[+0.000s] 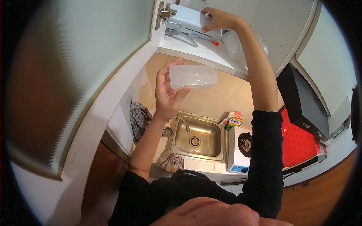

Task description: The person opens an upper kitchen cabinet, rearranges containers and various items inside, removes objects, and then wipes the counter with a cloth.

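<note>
In the head view, my left hand (167,88) is wrapped around one end of a clear plastic container (194,76) and holds it in front of the wall tiles, above the sink. My right hand (222,20) reaches up into an open wall cabinet. Its thumb lies on the front of a white box-shaped thing (194,24) with a dark slot, and its fingers go over the top edge. A wire handle or rack (183,37) is beside the box on the shelf (205,52). A small orange-red piece (215,43) lies near its lower corner.
The cabinet's frosted door (102,67) stands open at left. Clear plastic bags (233,43) sit by my right forearm. Below are a steel sink (198,135) with a tap (184,123), a gas stove (238,150), cloths (140,118) and detergent packets (233,121). A black hood (301,101) juts out at right.
</note>
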